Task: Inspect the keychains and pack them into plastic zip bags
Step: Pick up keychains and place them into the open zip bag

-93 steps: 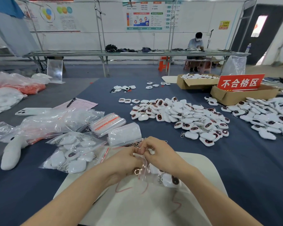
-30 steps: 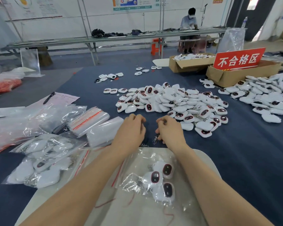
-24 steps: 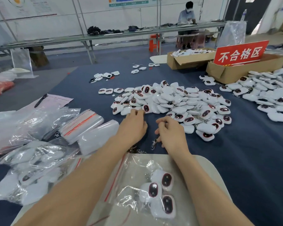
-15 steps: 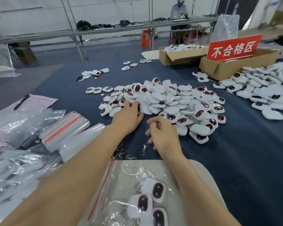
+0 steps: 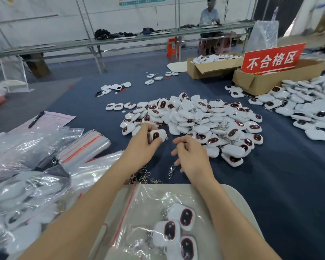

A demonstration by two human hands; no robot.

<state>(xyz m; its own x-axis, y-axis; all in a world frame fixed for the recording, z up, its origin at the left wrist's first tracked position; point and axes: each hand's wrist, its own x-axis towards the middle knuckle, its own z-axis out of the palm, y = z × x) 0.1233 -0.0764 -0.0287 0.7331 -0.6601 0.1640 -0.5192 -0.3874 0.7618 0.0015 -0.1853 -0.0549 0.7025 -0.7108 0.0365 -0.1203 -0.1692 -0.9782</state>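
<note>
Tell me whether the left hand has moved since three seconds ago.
Yes. The left hand went forward off the white tray to the near edge of the keychain pile, where it grips one keychain.

I count three keychains [image 5: 182, 216] in one zip bag [image 5: 139, 207] and one keychain [image 5: 157, 135] in my left fingers [image 5: 145, 129]. On the bench [image 5: 270, 175]: two heaps [image 5: 195, 119] beyond counting, two cardboard boxes [image 5: 210, 70], one red sign [image 5: 272, 60], one pen [image 5: 36, 119].

A red sign [image 5: 272, 60] stands in a cardboard box [image 5: 259, 82], and a black pen [image 5: 36, 119] lies on pink paper [image 5: 59, 117].
</note>
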